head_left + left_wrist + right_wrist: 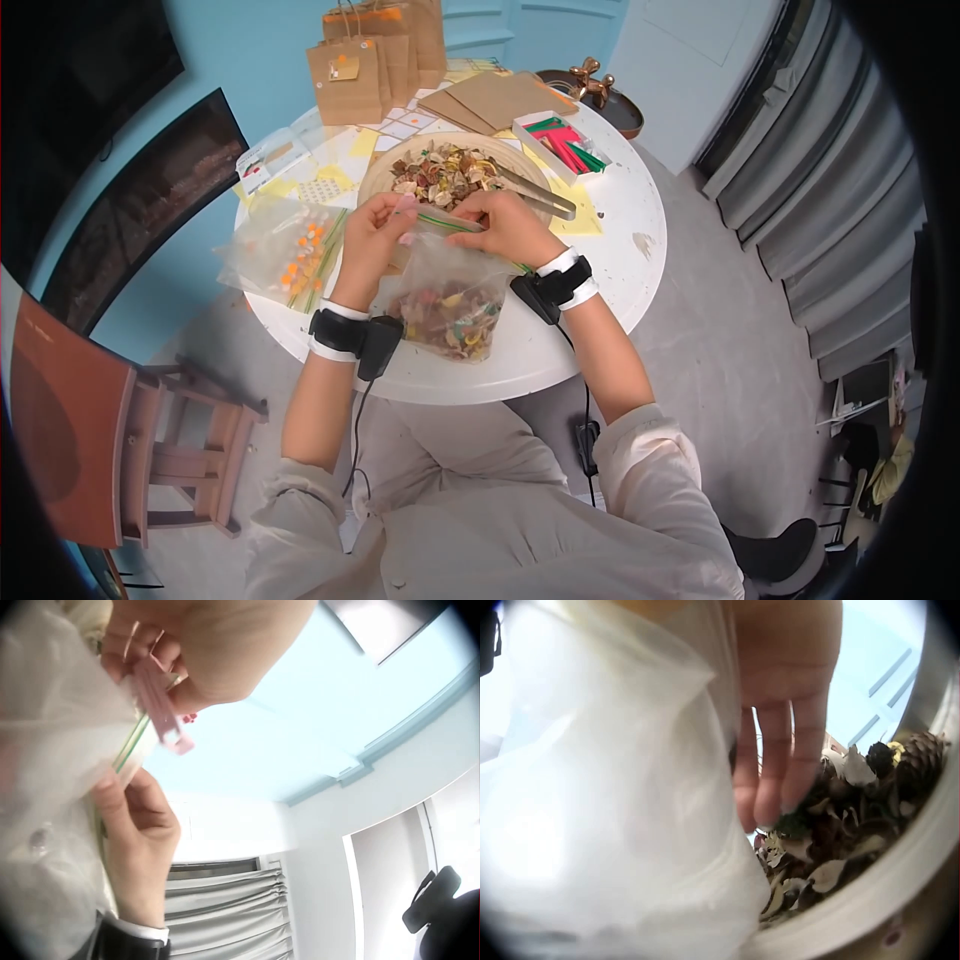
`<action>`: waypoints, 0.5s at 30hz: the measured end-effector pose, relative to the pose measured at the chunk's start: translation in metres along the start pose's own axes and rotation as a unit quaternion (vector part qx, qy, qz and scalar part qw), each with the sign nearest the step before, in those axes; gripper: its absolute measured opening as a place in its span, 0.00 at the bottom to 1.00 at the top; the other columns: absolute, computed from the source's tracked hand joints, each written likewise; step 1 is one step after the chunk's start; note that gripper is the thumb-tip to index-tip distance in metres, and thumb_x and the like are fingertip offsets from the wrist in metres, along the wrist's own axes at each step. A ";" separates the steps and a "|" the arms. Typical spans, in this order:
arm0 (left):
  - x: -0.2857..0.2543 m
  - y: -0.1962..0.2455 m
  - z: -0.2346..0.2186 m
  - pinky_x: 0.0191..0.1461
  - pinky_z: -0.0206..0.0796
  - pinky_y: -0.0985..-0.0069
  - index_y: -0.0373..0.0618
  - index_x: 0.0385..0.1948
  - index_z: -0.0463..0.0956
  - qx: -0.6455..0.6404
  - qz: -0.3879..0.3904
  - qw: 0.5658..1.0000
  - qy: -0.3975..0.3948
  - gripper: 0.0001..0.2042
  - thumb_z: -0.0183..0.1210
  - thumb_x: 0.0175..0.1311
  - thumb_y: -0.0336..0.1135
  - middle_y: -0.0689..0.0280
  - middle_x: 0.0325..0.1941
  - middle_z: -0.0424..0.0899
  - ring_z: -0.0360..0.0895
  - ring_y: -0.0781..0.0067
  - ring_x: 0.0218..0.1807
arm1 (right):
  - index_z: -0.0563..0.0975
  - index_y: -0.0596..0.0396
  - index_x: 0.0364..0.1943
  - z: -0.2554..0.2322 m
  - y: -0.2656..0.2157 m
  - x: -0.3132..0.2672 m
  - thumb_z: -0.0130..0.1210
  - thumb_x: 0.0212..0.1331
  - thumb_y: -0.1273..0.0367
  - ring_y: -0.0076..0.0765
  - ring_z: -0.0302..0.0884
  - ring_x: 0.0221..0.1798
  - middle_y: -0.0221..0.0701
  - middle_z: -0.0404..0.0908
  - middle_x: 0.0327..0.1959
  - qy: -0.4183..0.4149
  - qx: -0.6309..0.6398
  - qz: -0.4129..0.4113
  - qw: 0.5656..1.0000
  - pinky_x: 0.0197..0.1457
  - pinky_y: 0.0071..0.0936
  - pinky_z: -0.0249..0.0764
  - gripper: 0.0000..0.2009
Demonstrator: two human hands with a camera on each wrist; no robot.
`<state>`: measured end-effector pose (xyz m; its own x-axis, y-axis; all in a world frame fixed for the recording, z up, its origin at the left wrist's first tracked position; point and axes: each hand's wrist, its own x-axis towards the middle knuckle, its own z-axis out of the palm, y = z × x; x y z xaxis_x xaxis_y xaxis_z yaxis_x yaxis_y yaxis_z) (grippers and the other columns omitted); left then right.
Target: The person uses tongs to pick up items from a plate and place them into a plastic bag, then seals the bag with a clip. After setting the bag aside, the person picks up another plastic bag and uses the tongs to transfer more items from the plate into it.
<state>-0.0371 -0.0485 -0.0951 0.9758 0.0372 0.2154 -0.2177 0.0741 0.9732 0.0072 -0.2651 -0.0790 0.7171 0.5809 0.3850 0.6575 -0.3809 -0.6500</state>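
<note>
A clear zip bag [455,300] with dried potpourri in its lower part hangs upright between both hands, over the near side of the table. My left hand [371,240] pinches a pink plastic clip [156,701] at the left end of the bag's green zip strip [132,741]. At the right part of that top edge, my right hand [505,228] grips the plastic between thumb and fingers; its other fingers hang down in the right wrist view. Just beyond the hands stands a round bowl [375,183] of potpourri [829,847], with metal tongs [545,195] across its right rim.
Another zip bag [285,245] with orange pieces lies left on the round white table [620,250]. Brown paper bags [350,85] stand at the back, beside flat brown sheets [500,98]. A white box [560,145] holds red and green items. A stool [190,450] is at left.
</note>
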 end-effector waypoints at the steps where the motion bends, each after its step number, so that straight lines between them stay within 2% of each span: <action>1: 0.000 0.000 0.000 0.36 0.68 0.84 0.38 0.46 0.80 0.000 0.005 1.000 0.003 0.11 0.60 0.66 0.31 0.68 0.38 0.85 0.78 0.85 0.36 | 0.82 0.58 0.32 0.000 0.005 -0.002 0.69 0.51 0.67 0.25 0.73 0.28 0.29 0.81 0.28 -0.019 0.006 0.032 0.999 0.33 0.26 0.69 0.10; 3: 0.001 -0.001 -0.001 0.36 0.66 0.84 0.38 0.46 0.80 0.003 0.016 1.000 0.007 0.11 0.59 0.66 0.33 0.67 0.38 0.85 0.77 0.85 0.36 | 0.82 0.59 0.32 -0.002 0.003 -0.004 0.69 0.52 0.67 0.22 0.72 0.28 0.28 0.81 0.28 -0.055 0.019 0.095 0.994 0.34 0.24 0.69 0.10; 6: 0.006 0.005 -0.013 0.34 0.66 0.84 0.37 0.46 0.80 -0.045 0.046 0.993 0.095 0.12 0.60 0.67 0.34 0.64 0.38 0.86 0.78 0.84 0.34 | 0.82 0.58 0.38 -0.003 0.010 -0.007 0.69 0.51 0.67 0.21 0.72 0.29 0.27 0.80 0.25 -0.059 0.045 0.085 0.994 0.36 0.22 0.70 0.13; 9: 0.013 0.025 -0.014 0.28 0.64 0.85 0.37 0.45 0.81 0.012 0.077 0.982 0.174 0.13 0.60 0.67 0.37 0.63 0.33 0.86 0.77 0.83 0.26 | 0.82 0.57 0.45 -0.002 0.004 -0.008 0.70 0.49 0.67 0.22 0.72 0.30 0.28 0.80 0.33 -0.002 0.056 0.054 0.997 0.37 0.20 0.70 0.18; 12: 0.007 0.048 0.011 0.22 0.61 0.84 0.36 0.42 0.82 0.118 0.077 0.984 0.105 0.13 0.60 0.68 0.39 0.64 0.27 0.85 0.73 0.84 0.19 | 0.80 0.55 0.52 0.003 -0.010 -0.003 0.72 0.46 0.70 0.23 0.73 0.32 0.30 0.78 0.45 0.106 0.094 -0.071 0.987 0.39 0.19 0.72 0.24; 13: 0.006 0.049 0.024 0.19 0.58 0.84 0.36 0.39 0.83 0.186 0.093 0.974 0.089 0.14 0.59 0.69 0.40 0.68 0.22 0.82 0.69 0.85 0.16 | 0.80 0.56 0.51 0.004 -0.012 -0.001 0.73 0.45 0.68 0.23 0.74 0.33 0.30 0.77 0.45 0.113 0.129 -0.069 0.983 0.39 0.20 0.72 0.25; 15: 0.003 0.044 0.036 0.20 0.57 0.85 0.36 0.39 0.83 0.211 0.085 0.974 0.012 0.14 0.58 0.69 0.40 0.69 0.21 0.80 0.67 0.87 0.16 | 0.80 0.56 0.51 0.004 -0.013 0.002 0.75 0.44 0.66 0.24 0.75 0.35 0.31 0.74 0.46 0.130 0.197 -0.066 0.969 0.39 0.21 0.74 0.27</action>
<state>-0.0429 -0.0812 -0.0491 0.9243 0.0369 0.3798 -0.3440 -0.3502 0.8712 -0.0007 -0.2565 -0.0724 0.6998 0.3857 0.6012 0.6453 0.0195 -0.7637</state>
